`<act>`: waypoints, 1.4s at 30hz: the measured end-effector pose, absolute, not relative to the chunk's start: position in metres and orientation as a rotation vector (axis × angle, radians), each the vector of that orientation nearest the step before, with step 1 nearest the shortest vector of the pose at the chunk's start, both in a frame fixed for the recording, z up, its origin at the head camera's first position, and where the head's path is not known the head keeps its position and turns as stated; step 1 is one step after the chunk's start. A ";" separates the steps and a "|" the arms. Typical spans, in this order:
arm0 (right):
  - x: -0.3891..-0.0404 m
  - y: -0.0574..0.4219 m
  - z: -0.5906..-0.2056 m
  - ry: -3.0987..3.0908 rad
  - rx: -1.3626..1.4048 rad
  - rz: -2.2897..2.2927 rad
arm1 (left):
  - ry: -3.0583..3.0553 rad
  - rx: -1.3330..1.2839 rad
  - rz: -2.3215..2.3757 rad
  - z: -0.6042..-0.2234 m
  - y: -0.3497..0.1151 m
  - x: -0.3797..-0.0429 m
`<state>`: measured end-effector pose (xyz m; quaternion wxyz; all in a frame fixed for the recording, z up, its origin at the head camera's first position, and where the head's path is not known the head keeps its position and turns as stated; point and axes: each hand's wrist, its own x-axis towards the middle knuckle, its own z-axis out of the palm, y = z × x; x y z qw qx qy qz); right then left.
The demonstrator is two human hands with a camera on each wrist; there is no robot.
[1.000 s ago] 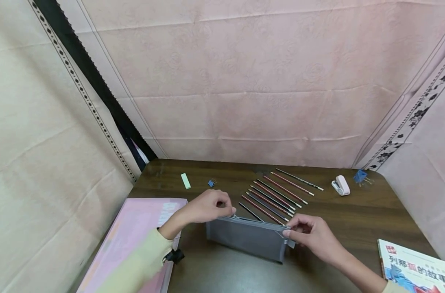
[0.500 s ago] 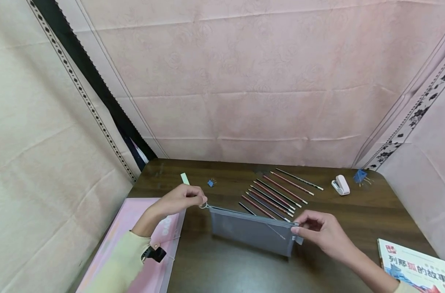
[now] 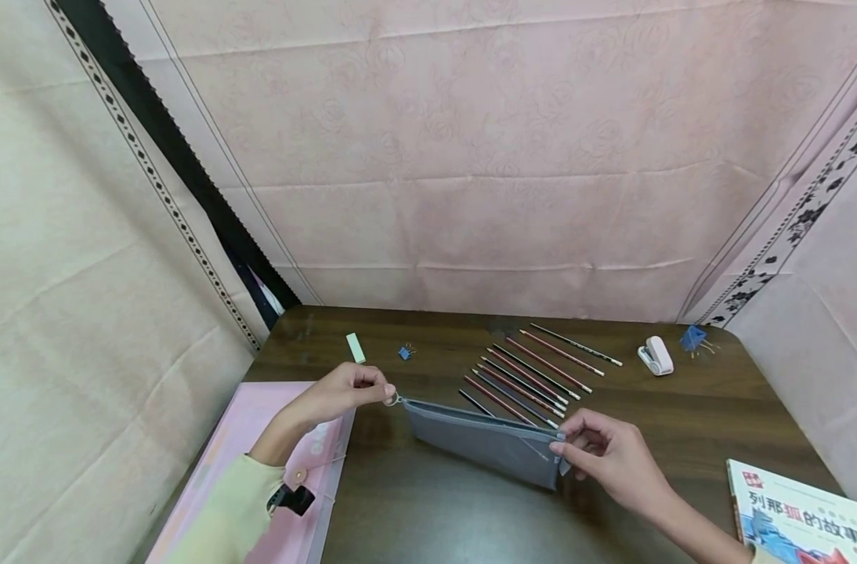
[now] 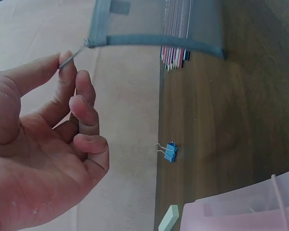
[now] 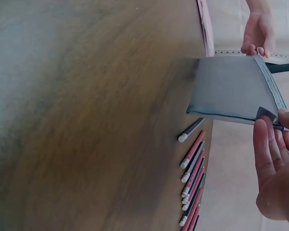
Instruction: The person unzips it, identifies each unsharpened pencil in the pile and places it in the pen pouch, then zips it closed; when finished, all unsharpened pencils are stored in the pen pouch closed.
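A grey see-through zippered pencil case (image 3: pixel 481 442) is stretched between my two hands, close over the dark table. My left hand (image 3: pixel 347 390) pinches the metal ring (image 4: pixel 73 57) of the zipper pull at the case's left end, between thumb and forefinger. At the opposite end, my right hand (image 3: pixel 608 454) pinches the top corner by the small fabric tab (image 5: pixel 266 113). The zipper edge (image 5: pixel 270 83) runs straight from one hand to the other. Just behind the case lies a slanted row of several pencils (image 3: pixel 534 376), the nearest ones partly covered by it in the head view.
A pink folder (image 3: pixel 259 439) lies under my left forearm. Toward the back are a pale green eraser (image 3: pixel 356 348), a small blue binder clip (image 3: pixel 406 352), a white stapler (image 3: pixel 656 356) and a larger blue binder clip (image 3: pixel 693 338). A book (image 3: pixel 802 513) lies front right.
My left hand has drawn the zipper pull leftward along the top to the case's left end. In the last half second the case has tilted, its lower edge rising slightly.
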<state>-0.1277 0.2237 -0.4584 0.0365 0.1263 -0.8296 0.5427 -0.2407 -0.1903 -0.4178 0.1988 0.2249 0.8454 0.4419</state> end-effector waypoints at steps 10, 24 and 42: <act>-0.124 0.218 -0.463 -2.526 0.430 1.701 | 2.498 0.456 1.303 -0.422 -0.196 -0.237; -0.123 0.210 -0.467 -2.443 0.554 1.670 | 2.146 0.535 1.249 -0.426 -0.160 -0.206; -0.116 0.187 -0.448 -2.490 0.564 1.580 | 1.852 0.545 1.381 -0.449 -0.106 -0.195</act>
